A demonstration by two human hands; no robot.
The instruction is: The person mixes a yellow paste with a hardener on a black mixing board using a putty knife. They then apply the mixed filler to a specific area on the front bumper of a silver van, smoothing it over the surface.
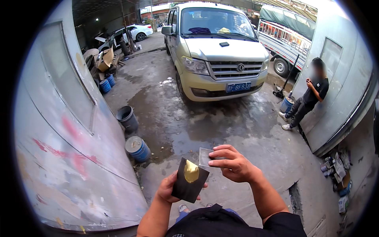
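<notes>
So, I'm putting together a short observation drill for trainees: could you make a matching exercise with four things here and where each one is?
1. dark board
2. flat translucent piece
3. yellow paste
4. van

A. on the dark board
B. standing on the floor, beyond both hands
C. in the left hand
D. in the right hand

Pairs: 1-C; 2-D; 3-A; 4-B

We note stained, partly wet concrete floor [241, 130]; pale metal panel [59, 114], paint-smeared, left; grey wall [347, 79] right; small lit lamp [96, 19] far back.
</notes>
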